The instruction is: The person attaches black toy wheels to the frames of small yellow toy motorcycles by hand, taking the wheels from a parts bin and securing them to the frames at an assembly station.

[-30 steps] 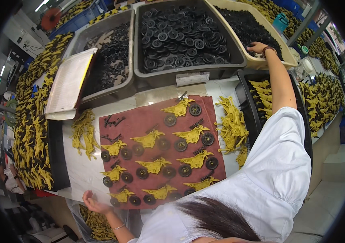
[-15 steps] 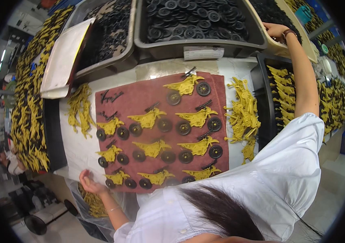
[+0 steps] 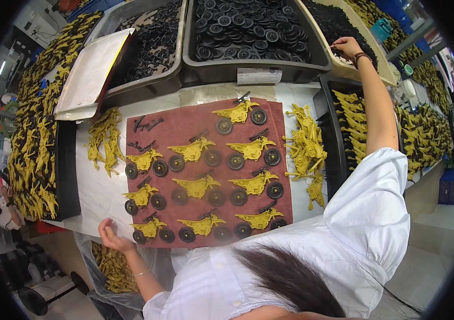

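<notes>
At the far right, my right hand [image 3: 348, 48] is over a cream bin [image 3: 339, 68] of small black plastic parts [image 3: 325, 21]. Its fingers are pinched on a small black part, whose exact shape I cannot make out. My left hand [image 3: 114, 238] hovers by the near left table edge, fingers loosely curled and apart, with nothing visible in it. Between the hands lies a dark red cloth [image 3: 184, 120] bearing rows of yellow toy motorcycle bodies [image 3: 192, 149] with black wheels [image 3: 236, 161] and black fork-like pieces [image 3: 259, 134]. A few loose black pieces [image 3: 147, 124] lie at its far left corner.
A grey bin of black wheels [image 3: 248, 32] stands at the back, beside a bin of black parts [image 3: 155, 42] with a white board [image 3: 91, 74] propped on it. Yellow bodies lie in piles [image 3: 307, 141] [image 3: 104, 141] beside the cloth and in a black crate [image 3: 349, 125].
My right hand has lifted out from among the black parts in the cream bin, its fingers now in view. My left hand has curled slightly; the view has shifted a little.
</notes>
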The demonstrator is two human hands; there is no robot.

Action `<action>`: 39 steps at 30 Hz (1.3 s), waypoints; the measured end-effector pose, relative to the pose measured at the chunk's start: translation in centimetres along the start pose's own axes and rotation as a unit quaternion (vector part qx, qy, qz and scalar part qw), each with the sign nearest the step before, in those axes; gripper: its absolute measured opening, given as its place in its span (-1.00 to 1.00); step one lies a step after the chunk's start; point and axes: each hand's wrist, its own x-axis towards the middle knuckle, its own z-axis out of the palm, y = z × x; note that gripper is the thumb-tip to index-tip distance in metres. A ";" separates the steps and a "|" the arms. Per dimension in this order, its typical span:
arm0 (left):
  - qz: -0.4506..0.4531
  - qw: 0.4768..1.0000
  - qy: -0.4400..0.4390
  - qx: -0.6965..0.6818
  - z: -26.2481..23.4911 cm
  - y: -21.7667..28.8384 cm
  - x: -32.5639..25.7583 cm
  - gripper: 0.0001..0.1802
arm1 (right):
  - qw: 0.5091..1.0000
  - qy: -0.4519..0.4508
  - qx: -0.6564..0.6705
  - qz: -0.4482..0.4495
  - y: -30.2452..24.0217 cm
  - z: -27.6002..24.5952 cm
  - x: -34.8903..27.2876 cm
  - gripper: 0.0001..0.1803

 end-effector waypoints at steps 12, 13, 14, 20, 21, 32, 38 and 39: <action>0.028 0.999 0.015 -0.021 0.6 0.4 -0.3 -0.69 | 0.917 -0.052 0.381 -0.105 -10.9 0.4 -7.3 -0.74; 0.037 0.999 0.013 -0.024 0.6 0.5 -0.2 -0.69 | 0.891 -0.129 0.414 -0.136 -12.1 1.2 -7.7 -0.74; 0.032 0.999 0.015 -0.036 0.7 0.6 -0.2 -0.71 | 0.889 -0.146 0.409 -0.145 -13.1 3.0 -8.3 -0.74; 0.033 0.998 0.031 -0.044 1.0 0.9 -0.1 -0.75 | 0.904 -0.296 0.213 -0.222 -25.3 19.9 -21.1 -0.80; 0.036 0.998 0.031 -0.042 0.8 1.0 -0.1 -0.75 | 0.914 -0.289 0.169 -0.229 -26.3 22.8 -22.6 -0.81; 0.064 0.998 0.004 -0.028 0.9 1.9 0.0 -0.70 | 0.935 -0.139 0.080 -0.317 -26.3 33.2 -25.2 -0.54; 0.075 0.997 0.014 -0.027 0.4 1.6 0.0 -0.70 | 0.925 -0.248 0.172 -0.229 -25.1 32.6 -23.4 -0.70; 0.073 0.996 0.023 -0.038 0.4 1.7 0.1 -0.70 | 0.926 -0.248 0.171 -0.229 -24.7 32.7 -23.2 -0.70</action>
